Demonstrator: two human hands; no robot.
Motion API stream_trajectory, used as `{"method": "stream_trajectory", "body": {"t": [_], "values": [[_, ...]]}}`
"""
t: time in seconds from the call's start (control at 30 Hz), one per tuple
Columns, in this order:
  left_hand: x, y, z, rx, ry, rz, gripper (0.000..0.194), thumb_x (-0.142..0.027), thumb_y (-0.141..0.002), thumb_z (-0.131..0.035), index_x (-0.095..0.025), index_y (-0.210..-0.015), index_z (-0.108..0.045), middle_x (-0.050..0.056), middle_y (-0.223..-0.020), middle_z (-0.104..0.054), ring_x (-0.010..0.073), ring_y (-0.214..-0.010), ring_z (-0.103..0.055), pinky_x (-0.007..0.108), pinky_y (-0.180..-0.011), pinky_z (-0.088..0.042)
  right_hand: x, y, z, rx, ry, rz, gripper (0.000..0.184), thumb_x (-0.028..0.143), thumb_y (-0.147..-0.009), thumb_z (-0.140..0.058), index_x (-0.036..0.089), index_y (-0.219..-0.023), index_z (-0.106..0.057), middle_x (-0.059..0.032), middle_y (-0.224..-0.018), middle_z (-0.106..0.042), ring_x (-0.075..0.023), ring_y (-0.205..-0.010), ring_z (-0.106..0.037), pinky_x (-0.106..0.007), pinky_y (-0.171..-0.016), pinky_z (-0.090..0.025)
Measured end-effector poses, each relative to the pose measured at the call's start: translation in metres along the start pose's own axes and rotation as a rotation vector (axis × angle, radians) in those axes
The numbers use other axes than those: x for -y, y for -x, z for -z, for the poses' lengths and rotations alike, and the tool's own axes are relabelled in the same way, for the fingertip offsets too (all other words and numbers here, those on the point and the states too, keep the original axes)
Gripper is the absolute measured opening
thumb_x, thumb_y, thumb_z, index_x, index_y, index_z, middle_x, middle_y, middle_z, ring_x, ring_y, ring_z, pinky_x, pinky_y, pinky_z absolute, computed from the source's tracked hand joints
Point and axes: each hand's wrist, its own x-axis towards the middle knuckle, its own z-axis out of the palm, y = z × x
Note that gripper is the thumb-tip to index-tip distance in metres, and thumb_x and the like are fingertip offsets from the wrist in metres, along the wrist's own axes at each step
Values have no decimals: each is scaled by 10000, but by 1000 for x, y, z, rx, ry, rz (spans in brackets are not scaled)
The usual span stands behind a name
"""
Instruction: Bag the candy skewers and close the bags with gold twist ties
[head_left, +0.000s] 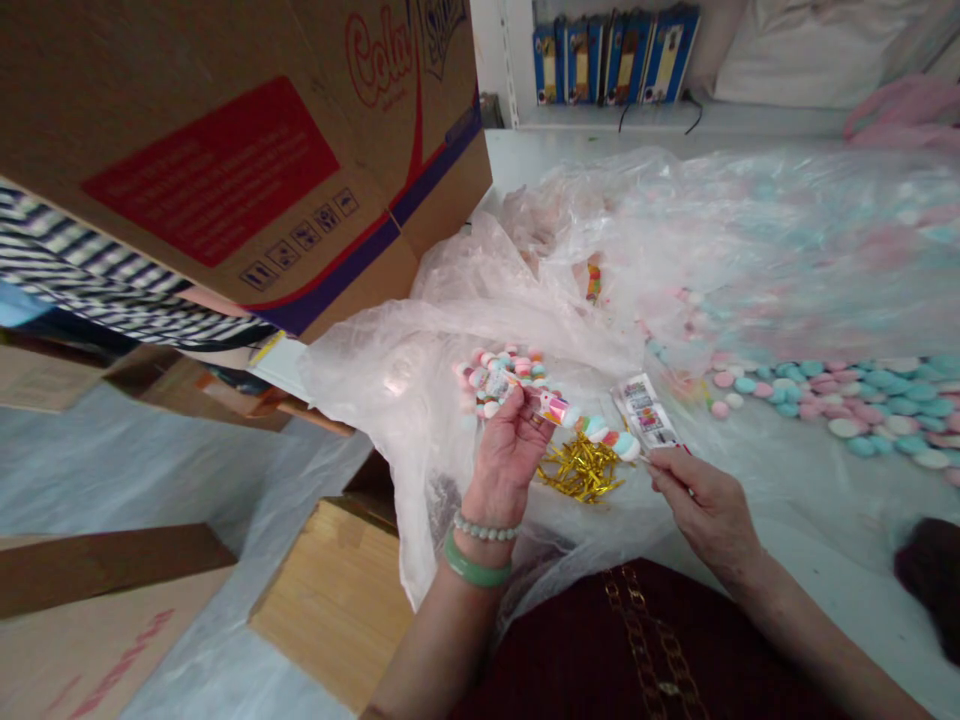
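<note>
My left hand [508, 452] is closed around a bunch of pink, white and teal marshmallow skewers [501, 377], held just above the plastic sheet. My right hand [697, 498] pinches the stick end of one skewer [600, 430] that spans between both hands. A small printed clear bag [645, 410] lies just above my right hand. A pile of gold twist ties [582, 470] rests under the skewer, between my hands.
A crumpled clear plastic sheet [570, 260] covers the white table. Several loose pink and teal marshmallows [847, 400] lie at the right. A large cardboard box [225, 150] stands at upper left, a wooden board [337, 595] and more cardboard below. Blue binders [615, 55] line the back shelf.
</note>
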Motion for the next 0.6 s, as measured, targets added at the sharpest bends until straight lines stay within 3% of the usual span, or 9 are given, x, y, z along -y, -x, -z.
{"method": "stream_trajectory", "body": {"t": [0.13, 0.23, 0.4, 0.5, 0.6], "values": [[6, -4, 4, 88, -140, -112, 25, -169, -823, -644, -151, -807, -639, 35, -726, -701, 172, -678, -683, 329, -723, -567, -2, 1, -3, -116, 49, 130, 152, 271, -872, -551, 215, -878, -692, -54, -865, -732, -198, -809, -662, -303, -772, -481], [11, -4, 6, 98, -152, -114, 54, -182, -788, -680, -151, -777, -637, 32, -713, -695, 167, -675, -679, 319, -712, -567, 5, -2, -2, -69, -51, -50, 156, 298, -871, -549, 214, -818, -669, -19, -731, -678, -168, -685, -619, -269, -653, -458], [23, -1, 11, 83, -134, -99, 98, -186, -762, -710, -139, -748, -625, 12, -706, -675, 130, -662, -655, 286, -697, -563, 9, -6, -6, 62, -342, -444, 192, 347, -848, -566, 206, -726, -609, 39, -534, -493, -119, -521, -448, -241, -496, -317], [29, -2, 14, 88, -137, -81, 121, -196, -744, -730, -139, -760, -624, 7, -708, -670, 126, -647, -645, 269, -665, -557, 7, -9, -13, 170, -537, -529, 182, 340, -822, -579, 195, -713, -592, 58, -487, -431, -102, -483, -371, -241, -474, -259], [28, -4, 15, 72, -139, -59, 115, -214, -752, -721, -148, -772, -629, 2, -696, -662, 121, -624, -632, 251, -627, -547, 5, -11, -19, 210, -571, -532, 176, 327, -796, -585, 191, -684, -575, 65, -474, -411, -96, -471, -343, -245, -474, -243]]}}
